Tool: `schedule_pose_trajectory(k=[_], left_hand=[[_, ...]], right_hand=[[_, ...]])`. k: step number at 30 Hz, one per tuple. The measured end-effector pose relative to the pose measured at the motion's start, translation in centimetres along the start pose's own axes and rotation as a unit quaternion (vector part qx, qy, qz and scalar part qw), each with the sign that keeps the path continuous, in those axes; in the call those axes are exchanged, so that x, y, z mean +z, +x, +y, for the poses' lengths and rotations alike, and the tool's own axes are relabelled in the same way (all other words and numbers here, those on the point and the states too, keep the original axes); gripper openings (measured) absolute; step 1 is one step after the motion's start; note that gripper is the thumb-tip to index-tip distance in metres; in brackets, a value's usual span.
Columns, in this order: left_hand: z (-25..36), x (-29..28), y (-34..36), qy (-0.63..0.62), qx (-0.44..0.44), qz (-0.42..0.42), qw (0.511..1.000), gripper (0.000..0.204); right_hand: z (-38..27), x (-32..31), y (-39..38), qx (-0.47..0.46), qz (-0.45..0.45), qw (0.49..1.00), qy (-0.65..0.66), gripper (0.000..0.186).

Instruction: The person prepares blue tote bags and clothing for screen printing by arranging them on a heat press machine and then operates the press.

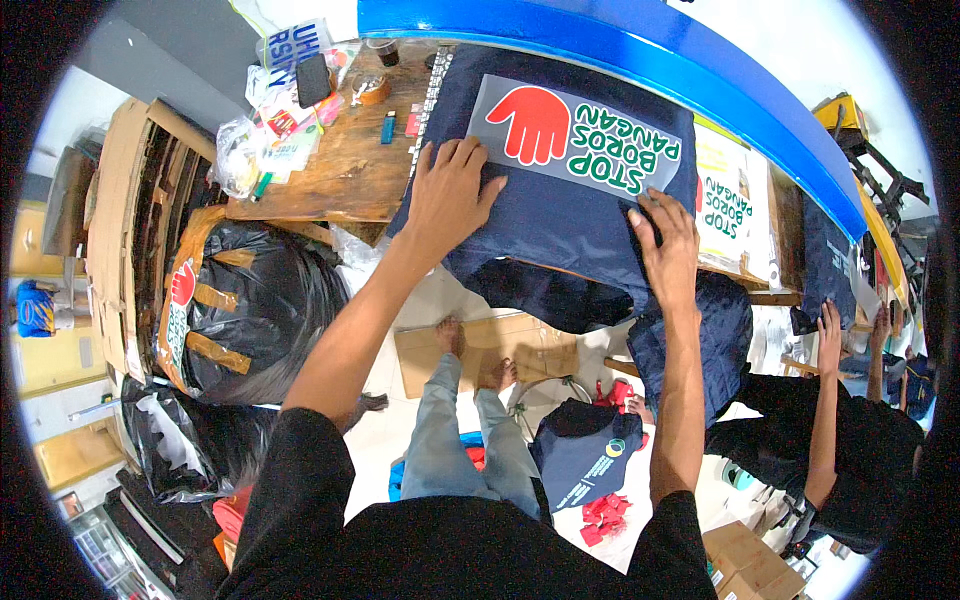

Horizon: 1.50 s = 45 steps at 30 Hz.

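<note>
A navy cloth garment (pixel 535 225) lies spread on the worktop, its front edge hanging down. On it rests a clear transfer film (pixel 575 135) bearing a red hand shape and green lettering. My left hand (pixel 452 195) lies on the cloth at the film's left edge, fingers stretched and thumb apart. At the film's near right corner, my right hand (pixel 668 245) rests with slightly bent, parted fingers. Its fingertips touch the cloth or the film's edge; I cannot tell which. Neither hand grips anything visible.
A blue curved beam (pixel 640 30) crosses above the far side. Left on the wooden table (pixel 340 185) are a phone (pixel 313 80), a lighter (pixel 388 127) and a tape roll (pixel 371 90). Black bags (pixel 265 310) stand at left. Another person (pixel 850 450) works at right.
</note>
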<state>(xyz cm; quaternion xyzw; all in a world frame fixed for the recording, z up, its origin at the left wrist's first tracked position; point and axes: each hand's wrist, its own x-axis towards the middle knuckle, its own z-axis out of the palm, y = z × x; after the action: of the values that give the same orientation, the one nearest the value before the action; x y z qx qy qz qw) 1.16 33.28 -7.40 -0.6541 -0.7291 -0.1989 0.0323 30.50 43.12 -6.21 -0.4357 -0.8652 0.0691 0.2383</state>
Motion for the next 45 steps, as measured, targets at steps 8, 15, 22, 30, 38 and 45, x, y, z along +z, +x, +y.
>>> schedule_pose_trajectory(k=[8,15,22,30,38,45], left_hand=[[-9.2,1.9,4.8,-0.099,-0.212,0.150,0.961,0.062],[-9.6,0.2,2.7,-0.627,-0.357,-0.083,0.687,0.066],[-10.5,-0.5,2.5,-0.665,-0.285,0.002,0.690,0.060],[-11.9,0.3,2.4,-0.367,-0.212,0.075,0.903,0.046],[-1.1,-1.3,-2.1,-0.034,0.083,0.005,0.996,0.064],[-0.8,0.1,-2.7,-0.007,0.064,0.021,0.998,0.068]], right_hand=[[7.5,-0.7,1.9,0.317,0.100,0.921,0.203,0.061],[13.6,0.2,-0.3,0.399,0.030,0.711,0.578,0.062],[14.9,-0.5,-0.8,0.348,0.139,0.751,0.543,0.062],[13.0,-1.7,-0.8,0.303,0.123,0.909,0.257,0.053],[1.4,-1.2,-1.1,-0.042,-0.048,0.998,-0.022,0.052],[1.3,-0.3,-1.5,-0.042,-0.080,0.993,-0.071,0.057]])
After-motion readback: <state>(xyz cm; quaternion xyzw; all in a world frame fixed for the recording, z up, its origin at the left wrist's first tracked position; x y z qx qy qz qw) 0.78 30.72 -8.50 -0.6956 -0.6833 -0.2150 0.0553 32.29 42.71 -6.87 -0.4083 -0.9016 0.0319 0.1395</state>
